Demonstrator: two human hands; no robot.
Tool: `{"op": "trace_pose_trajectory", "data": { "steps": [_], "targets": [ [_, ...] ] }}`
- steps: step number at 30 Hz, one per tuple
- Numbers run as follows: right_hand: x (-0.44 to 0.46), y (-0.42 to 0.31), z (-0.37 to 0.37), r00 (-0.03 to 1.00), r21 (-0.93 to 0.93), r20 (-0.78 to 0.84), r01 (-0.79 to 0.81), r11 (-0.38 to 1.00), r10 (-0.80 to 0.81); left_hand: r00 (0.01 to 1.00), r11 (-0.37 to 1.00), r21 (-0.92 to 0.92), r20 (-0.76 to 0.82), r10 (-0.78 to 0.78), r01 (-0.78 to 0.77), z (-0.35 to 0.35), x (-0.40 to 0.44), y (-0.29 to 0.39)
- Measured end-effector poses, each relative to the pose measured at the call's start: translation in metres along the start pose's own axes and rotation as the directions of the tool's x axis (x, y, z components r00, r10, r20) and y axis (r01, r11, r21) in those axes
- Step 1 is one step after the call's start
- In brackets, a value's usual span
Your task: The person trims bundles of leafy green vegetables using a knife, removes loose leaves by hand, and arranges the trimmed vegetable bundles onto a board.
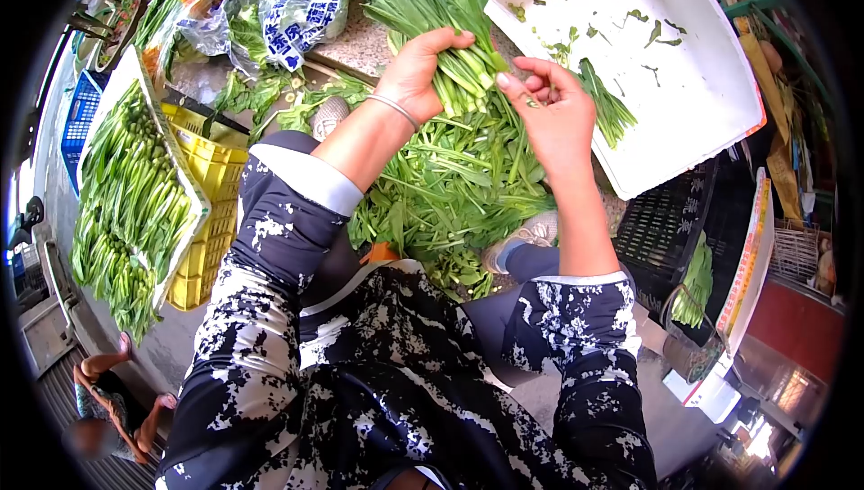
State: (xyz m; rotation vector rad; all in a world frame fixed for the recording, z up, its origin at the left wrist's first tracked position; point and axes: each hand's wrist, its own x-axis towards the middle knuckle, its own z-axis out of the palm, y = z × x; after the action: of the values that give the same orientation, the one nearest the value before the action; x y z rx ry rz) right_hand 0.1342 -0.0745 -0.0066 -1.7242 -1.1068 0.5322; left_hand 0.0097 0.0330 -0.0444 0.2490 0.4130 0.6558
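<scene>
A bunch of leafy greens (pixel 432 0) is gripped in my left hand (pixel 418 71), its leaves pointing up and away and its pale cut stems toward me. My right hand (pixel 553 103) is closed beside the stem ends, thumb and forefinger pinching at a stem on the bunch's right edge. A bit of green shows at its palm. Below both hands, a heap of loose leaves and stems (pixel 459 184) covers the ground between my shoes. Just right of my right hand, a small bundle of greens (pixel 605 103) lies in a white foam box (pixel 711 85).
Stacked greens (pixel 126 193) fill a white tray at left, by a yellow crate (pixel 202 211) and a blue crate (pixel 79 116). Printed plastic bags (pixel 301 8) lie at the back. A black crate (pixel 666 211) stands at right. Another person (pixel 112 400) sits at lower left.
</scene>
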Motion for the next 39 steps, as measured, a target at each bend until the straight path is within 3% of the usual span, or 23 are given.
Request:
{"op": "trace_pose_trajectory", "data": {
  "steps": [11,13,17,19,24,26,28,30,32,34,36,38,39],
  "targets": [
    [0.002,0.001,-0.001,0.997,-0.082,0.077,0.021,0.996,-0.014,0.999,0.991,0.132,0.047,-0.012,0.006,0.000,0.003,-0.013],
    [0.001,0.002,-0.002,0.993,-0.177,0.114,0.026,0.984,-0.006,0.998,0.975,0.216,0.032,0.049,-0.055,-0.002,0.005,-0.014],
    [-0.002,0.004,0.002,0.995,-0.198,0.024,0.099,0.975,-0.096,0.997,0.983,0.177,-0.046,0.054,-0.045,0.008,-0.003,-0.009],
    [-0.002,0.003,0.004,0.998,0.076,-0.056,0.000,0.997,0.004,0.992,0.995,0.100,-0.125,0.024,-0.011,0.011,-0.003,-0.008],
    [0.005,0.001,-0.009,0.989,0.233,-0.085,-0.099,0.967,0.122,0.993,0.999,0.040,-0.120,0.014,-0.009,0.011,-0.003,0.004],
    [0.010,0.003,-0.020,0.941,-0.270,0.123,-0.274,0.923,0.315,0.987,0.998,0.052,-0.151,0.055,-0.048,0.014,-0.004,0.004],
    [0.010,0.009,-0.017,0.932,-0.344,0.097,-0.298,0.890,0.350,0.989,0.991,0.126,-0.134,0.065,-0.048,0.006,0.000,-0.003],
    [0.006,0.010,-0.006,1.000,-0.046,0.006,-0.011,0.999,0.011,0.991,0.960,0.273,-0.101,0.090,-0.059,0.003,0.001,-0.008],
    [0.004,0.006,0.002,0.998,0.013,0.047,-0.039,0.999,0.038,0.987,0.943,0.310,-0.064,0.146,-0.120,0.007,-0.001,-0.016],
    [-0.004,-0.004,0.007,0.989,0.061,0.137,-0.066,0.996,0.057,0.950,0.852,0.428,0.053,0.309,-0.301,0.012,-0.002,-0.021],
    [-0.004,0.002,0.010,0.981,0.056,0.179,-0.093,0.994,0.081,0.955,0.873,0.392,0.054,0.292,-0.289,0.014,-0.004,-0.022],
    [-0.002,0.009,0.014,0.985,0.051,0.170,-0.050,0.997,0.041,0.985,0.928,0.331,0.031,0.167,-0.168,0.014,-0.007,-0.018],
    [0.003,0.011,0.010,0.980,0.272,0.150,-0.170,0.947,0.132,0.979,0.942,0.276,0.130,0.160,-0.191,0.015,-0.006,-0.021]
  ]
}}
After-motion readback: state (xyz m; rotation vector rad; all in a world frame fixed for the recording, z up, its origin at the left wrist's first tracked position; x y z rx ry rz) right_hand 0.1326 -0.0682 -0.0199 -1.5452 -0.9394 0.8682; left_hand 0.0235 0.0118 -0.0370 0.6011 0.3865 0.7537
